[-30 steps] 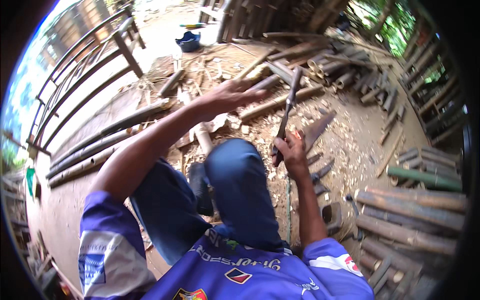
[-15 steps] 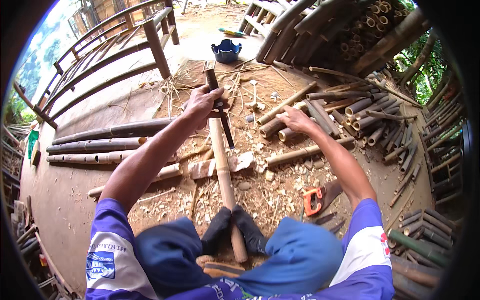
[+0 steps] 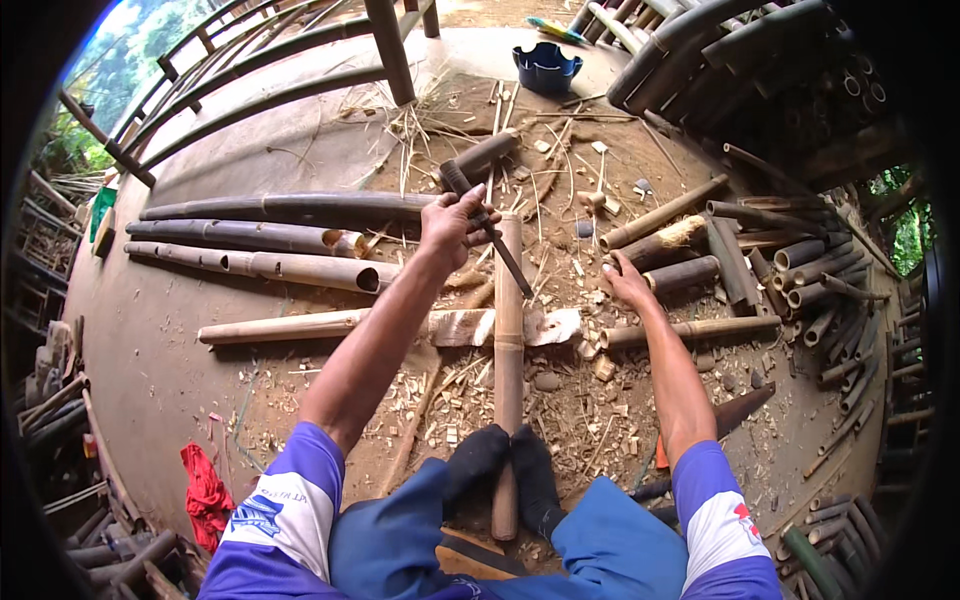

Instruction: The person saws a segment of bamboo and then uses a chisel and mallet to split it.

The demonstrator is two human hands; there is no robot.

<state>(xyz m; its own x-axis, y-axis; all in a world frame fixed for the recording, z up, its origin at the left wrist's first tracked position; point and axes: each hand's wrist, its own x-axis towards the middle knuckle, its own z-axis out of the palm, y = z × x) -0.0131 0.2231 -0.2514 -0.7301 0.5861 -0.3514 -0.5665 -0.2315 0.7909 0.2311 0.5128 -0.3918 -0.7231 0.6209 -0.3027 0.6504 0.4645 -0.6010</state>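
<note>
Bamboo pole [image 3: 508, 385]: lies on the ground in front of you, its long axis running straight away from your body. The near end passes between your feet; the far end reaches up beside your left hand.
Long bamboo tubes [image 3: 245, 262]: grouped to your left, set roughly crosswise to the pole, with holes cut in some.
Chopped wood [image 3: 556, 326]: pale and rough, lying crosswise beneath the pole.
Saw [image 3: 745, 408]: on the ground to your right, partly hidden by your forearm.
Blue container [image 3: 547, 72]: well apart, beyond the pole's far end.
Feet [image 3: 478, 462]: in dark socks, one on each side of the pole, close against it.
Short bamboo piece [image 3: 682, 274]: to the right of the pole, near your right hand.
Blade tool [image 3: 510, 263]: dark, slanting across the far part of the pole; whether it touches, you cannot tell from here.
Left hand [image 3: 455, 228]: wrapped round the tool's handle, nearer of your two; the pole is just to its right.
Right hand [image 3: 628, 284]: fingers loosely apart, nothing seen in its grasp; the pole lies to its left, with a clear gap between.
Wood chips [image 3: 450, 436]: scattered on both sides of the pole.
</note>
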